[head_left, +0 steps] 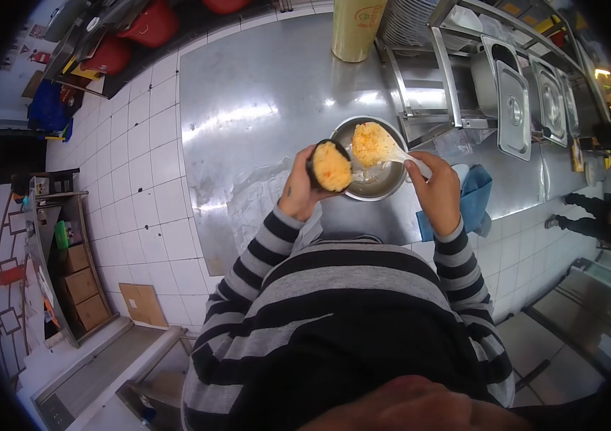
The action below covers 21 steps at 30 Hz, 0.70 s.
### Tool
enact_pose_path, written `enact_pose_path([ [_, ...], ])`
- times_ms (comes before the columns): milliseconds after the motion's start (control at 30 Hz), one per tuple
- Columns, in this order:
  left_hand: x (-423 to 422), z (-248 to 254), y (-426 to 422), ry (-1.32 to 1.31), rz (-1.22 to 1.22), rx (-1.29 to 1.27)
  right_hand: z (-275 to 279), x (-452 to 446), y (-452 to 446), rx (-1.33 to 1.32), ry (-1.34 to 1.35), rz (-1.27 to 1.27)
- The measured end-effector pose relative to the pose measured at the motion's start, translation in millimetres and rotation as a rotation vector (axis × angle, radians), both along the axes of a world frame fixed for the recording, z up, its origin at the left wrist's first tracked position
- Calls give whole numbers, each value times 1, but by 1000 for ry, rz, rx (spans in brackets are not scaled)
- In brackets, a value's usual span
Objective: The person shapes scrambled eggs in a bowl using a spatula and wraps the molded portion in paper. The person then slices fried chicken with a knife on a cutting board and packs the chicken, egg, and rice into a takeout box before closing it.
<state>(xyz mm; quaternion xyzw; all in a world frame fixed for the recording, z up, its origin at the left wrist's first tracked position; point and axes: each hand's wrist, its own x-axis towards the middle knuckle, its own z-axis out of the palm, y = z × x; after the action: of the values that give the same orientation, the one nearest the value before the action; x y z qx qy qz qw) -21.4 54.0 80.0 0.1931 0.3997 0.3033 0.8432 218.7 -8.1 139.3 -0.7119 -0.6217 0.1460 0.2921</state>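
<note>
So there's one black cup (313, 174), filled with orange food (333, 167), held just left of the pot (379, 190) and overlapping its rim in view. The left hand (301, 188) is wrapped round the cup, fingers closed on it. The right hand (438, 188) is clamped on the handle of one white spoon (397, 154), and its one clump of food (371, 144) sits over the pot. Just one pot, silvery, some bits inside, on one steel table (230, 86).

Left of the pot there's a clear plastic sheet (251, 197) lying on the table; to its right, one blue cloth (474, 195) by the near edge. Beyond the pot stands one yellow tub (353, 32), with a rack (446, 72) and a plate stack (407, 25) to the right of that.

Way off left of the pot I count three red bins (151, 23), three boxes (81, 285) on a shelf and one flat piece of cardboard (141, 305) on the floor. One other person (604, 212) is far right of the pot.
</note>
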Motion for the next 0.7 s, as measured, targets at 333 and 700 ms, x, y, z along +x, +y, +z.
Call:
enact_pose_path([
  [333,54,4,17,-303,22,-156,-37,-28,-51,28,-274,32],
  [700,47,-11,12,-215,3,8,-40,1,-32,-4,374,-30],
])
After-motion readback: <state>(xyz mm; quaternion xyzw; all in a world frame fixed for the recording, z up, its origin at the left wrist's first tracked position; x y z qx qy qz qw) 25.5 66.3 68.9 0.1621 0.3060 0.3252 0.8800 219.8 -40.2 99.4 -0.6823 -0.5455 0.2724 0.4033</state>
